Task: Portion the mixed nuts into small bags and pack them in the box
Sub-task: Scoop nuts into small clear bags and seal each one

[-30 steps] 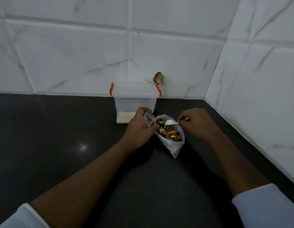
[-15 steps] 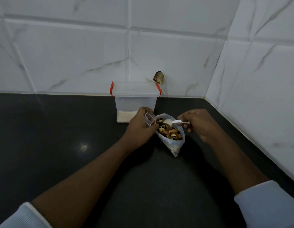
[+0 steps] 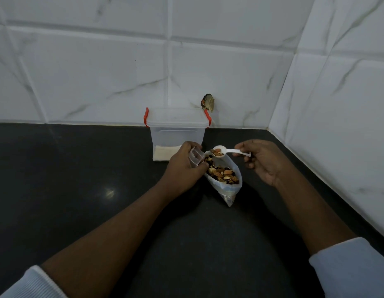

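Nuts [image 3: 218, 152] heaped in white plastic spoon [image 3: 229, 150], pinched by right hand [image 3: 263, 162] over open nut bag [image 3: 226, 181] on counter [image 3: 79, 179]; small zip bag [image 3: 195, 157] gripped in left hand [image 3: 182, 167]; film likely limp, light, slippery; best held at mouth edge; lidded box [image 3: 177, 134] just beyond.

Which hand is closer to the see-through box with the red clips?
The left hand, just in front of the box, holding a small bag. The right hand is off to the box's right, holding the spoon.
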`<state>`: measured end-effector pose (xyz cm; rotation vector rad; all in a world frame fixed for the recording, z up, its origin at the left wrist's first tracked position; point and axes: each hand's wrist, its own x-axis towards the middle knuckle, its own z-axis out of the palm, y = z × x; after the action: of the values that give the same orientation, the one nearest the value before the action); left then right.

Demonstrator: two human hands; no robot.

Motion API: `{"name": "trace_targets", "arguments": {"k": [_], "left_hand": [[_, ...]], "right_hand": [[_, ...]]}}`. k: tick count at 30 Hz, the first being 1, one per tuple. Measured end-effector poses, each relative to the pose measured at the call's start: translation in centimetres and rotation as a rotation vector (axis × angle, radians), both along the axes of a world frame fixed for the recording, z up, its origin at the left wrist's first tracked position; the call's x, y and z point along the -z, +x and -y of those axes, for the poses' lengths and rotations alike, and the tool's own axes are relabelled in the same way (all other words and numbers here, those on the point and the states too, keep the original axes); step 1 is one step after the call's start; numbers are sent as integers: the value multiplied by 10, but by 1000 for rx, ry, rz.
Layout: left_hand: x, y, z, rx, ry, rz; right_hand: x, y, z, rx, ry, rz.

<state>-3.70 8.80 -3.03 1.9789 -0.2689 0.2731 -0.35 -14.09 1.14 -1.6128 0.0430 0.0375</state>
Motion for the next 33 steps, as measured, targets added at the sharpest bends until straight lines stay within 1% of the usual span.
{"name": "trace_targets", "arguments": {"k": [4,7,10,15,17,19,22,23,26,30,33], "left_hand": [[0,0,0,10,-14,-7],[2,2,0,14,-26,6],[4,2,0,10,-37,30],[4,3,0,-3,-46,39],[5,2,0,-7,-31,52],[4,1,0,-1,-30,50],[3,1,-1,13,-50,29],[3,1,-1,12,-46,25],[3,1,-1,2,-52,22],[1,1,0,-11,-35,8],[0,0,0,-9,-21,7]], "right_hand": [[-4,-9,-11,-174,95,101],[-5,-13,-19,-248,59,175],[-4,-13,-20,-276,-75,270],[-3,-13,-20,-335,-382,447],[-2,-13,-20,-334,-445,488],[-1,-12,-20,-305,-457,518],[-2,-9,-17,-217,-434,557],[-4,-9,-14,-171,-456,569],[-3,-5,-3,-67,-667,589],[6,-1,-4,-162,-983,519],[2,-1,-3,-158,-1065,470]]}}
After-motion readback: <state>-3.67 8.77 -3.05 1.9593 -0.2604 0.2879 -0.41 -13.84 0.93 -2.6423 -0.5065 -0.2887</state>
